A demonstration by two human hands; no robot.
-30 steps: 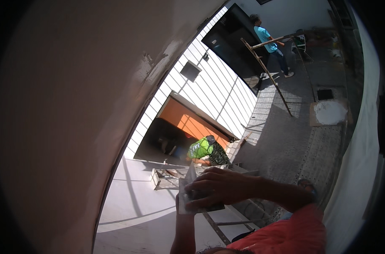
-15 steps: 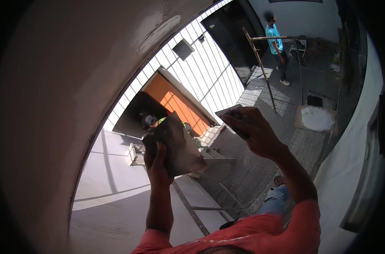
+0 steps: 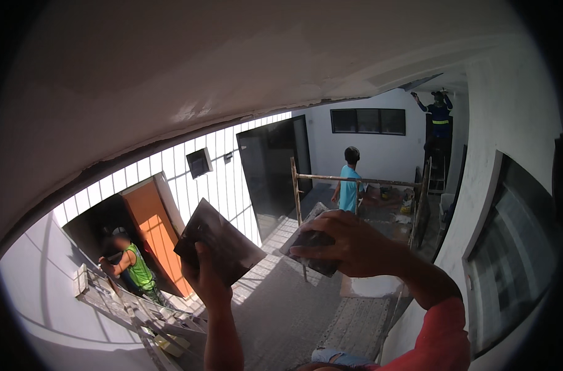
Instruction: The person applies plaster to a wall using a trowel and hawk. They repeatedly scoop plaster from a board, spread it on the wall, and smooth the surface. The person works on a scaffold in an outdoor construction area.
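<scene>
Raised in front of me, my left hand (image 3: 208, 279) grips a dark, flat rectangular plate (image 3: 222, 244) from below, its thumb lying on the face. The plate is tilted, with pale smears on it. To its right, my right hand (image 3: 358, 244) is closed around a flat trowel (image 3: 312, 250), fingers bent over its back. The trowel's near corner points toward the plate's right edge, with a small gap between them. Above both hands stretches a grey plastered ceiling (image 3: 232, 68) with patchy, damp-looking areas.
A scaffold frame (image 3: 355, 180) stands ahead, with a person in a light blue shirt (image 3: 348, 188) behind it. At left, a person in a green vest (image 3: 136, 269) is beside an orange door (image 3: 154, 229) and wooden scaffold (image 3: 108, 300). Another person (image 3: 439, 114) reaches toward the ceiling far right. A window (image 3: 510, 253) is at right.
My view has turned upward and levelled, showing more ceiling and the far wall. The plate and trowel are closer together, and the plate shows less pale material on its face.
</scene>
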